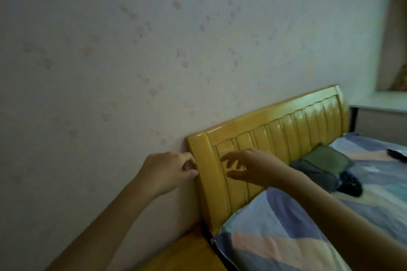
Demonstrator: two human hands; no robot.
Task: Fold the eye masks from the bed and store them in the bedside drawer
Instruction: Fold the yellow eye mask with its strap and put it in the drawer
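My left hand (169, 171) is raised in front of the wall beside the left end of the wooden headboard (286, 125), its fingers curled and holding nothing. Over the headboard's slats my right hand (253, 166) hovers with fingers spread and empty. A dark crumpled item (350, 183), possibly an eye mask, lies on the patterned bedsheet (374, 196) next to a green and grey pillow (319, 164). Another dark item (396, 154) lies further right on the bed. The wooden top of the bedside cabinet (187, 255) shows at the bottom; its drawer is out of view.
A pillow in a striped blue and peach cover (264, 233) leans against the headboard under my right forearm. The wallpapered wall (132, 50) fills the left and top. A grey ledge (381, 109) stands at the far right beyond the bed.
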